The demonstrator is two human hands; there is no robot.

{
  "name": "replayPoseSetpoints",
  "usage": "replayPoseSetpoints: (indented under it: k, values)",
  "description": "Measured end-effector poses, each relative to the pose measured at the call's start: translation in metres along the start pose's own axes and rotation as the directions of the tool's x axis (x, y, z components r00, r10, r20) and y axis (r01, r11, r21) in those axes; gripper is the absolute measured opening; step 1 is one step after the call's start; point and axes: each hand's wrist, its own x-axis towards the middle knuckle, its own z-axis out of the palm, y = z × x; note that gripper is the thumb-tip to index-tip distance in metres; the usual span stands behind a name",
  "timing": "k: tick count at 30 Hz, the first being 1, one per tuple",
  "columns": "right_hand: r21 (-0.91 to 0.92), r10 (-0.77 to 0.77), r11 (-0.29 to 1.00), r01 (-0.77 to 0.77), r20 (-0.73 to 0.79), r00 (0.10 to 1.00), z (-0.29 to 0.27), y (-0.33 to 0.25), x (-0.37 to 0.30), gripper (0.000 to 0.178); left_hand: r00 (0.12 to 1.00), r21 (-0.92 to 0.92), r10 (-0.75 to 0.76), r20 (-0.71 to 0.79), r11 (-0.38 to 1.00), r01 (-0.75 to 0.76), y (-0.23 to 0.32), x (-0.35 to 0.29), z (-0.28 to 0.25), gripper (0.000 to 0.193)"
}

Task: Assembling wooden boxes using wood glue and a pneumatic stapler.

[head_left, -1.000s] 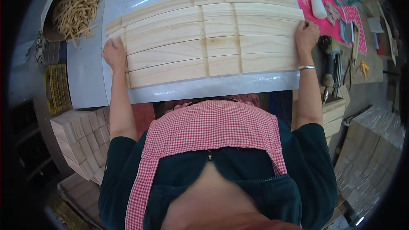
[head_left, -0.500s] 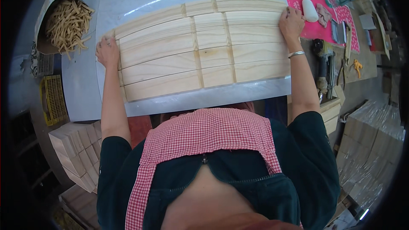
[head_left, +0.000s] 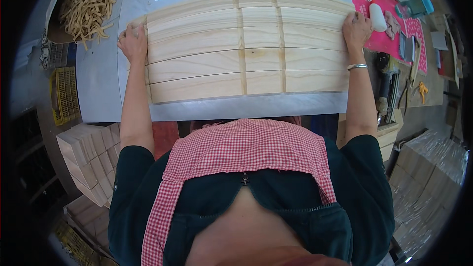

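Spanning the wooden boards (head_left: pixel 197 66) at twelve o'clock, lying edge to edge on the grey bench (head_left: pixel 246 106) with two grooves running across. Touching their left ends at ten o'clock with the left hand (head_left: pixel 133 42), curling its fingers, not being able to tell whether gripping or merely resting. Touching their right ends at two o'clock with the right hand (head_left: pixel 358 32), bending those fingers too, again not being able to tell how tightly. Wearing a bangle (head_left: pixel 357 66) on the right wrist and a red-checked apron (head_left: pixel 246 148) toward six o'clock. Seeing tan strips (head_left: pixel 86 10) heaped farther out at ten o'clock, a white bottle (head_left: pixel 377 17) on a pink cloth (head_left: pixel 373 44) just beyond the right hand, and a yellow crate (head_left: pixel 64 96) at nine o'clock.
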Motion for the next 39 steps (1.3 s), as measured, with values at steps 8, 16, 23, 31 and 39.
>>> replayPoseSetpoints:
  k: [8, 16, 23, 31, 39]
  values:
    - [-0.067, 0.039, 0.997, -0.038, 0.009, 0.999, -0.005, -0.008, -0.002, 0.032, 0.999, 0.032, -0.034, -0.022, 0.999, 0.035, 0.003, -0.002, -0.003, 0.059]
    - [-0.088, -0.015, 0.996, 0.016, 0.014, 1.0, 0.001, 0.0, 0.002, 0.034, 0.998, -0.029, -0.033, -0.05, 0.999, 0.031, 0.003, -0.002, -0.004, 0.062]
    - [-0.134, -0.007, 0.991, 0.007, 0.002, 1.0, 0.007, 0.004, 0.004, 0.036, 1.0, -0.029, -0.007, -0.012, 1.0, 0.006, 0.0, 0.0, -0.005, 0.061]
    - [-0.157, 0.069, 0.986, -0.054, 0.09, 0.994, -0.006, -0.008, 0.002, 0.041, 0.999, -0.027, 0.033, -0.015, 0.999, -0.033, -0.002, -0.002, -0.003, 0.058]
    - [-0.225, 0.065, 0.973, -0.039, 0.106, 0.992, -0.015, -0.014, 0.004, 0.047, 0.999, -0.006, 0.048, -0.024, 0.999, -0.048, 0.011, -0.001, -0.003, 0.056]
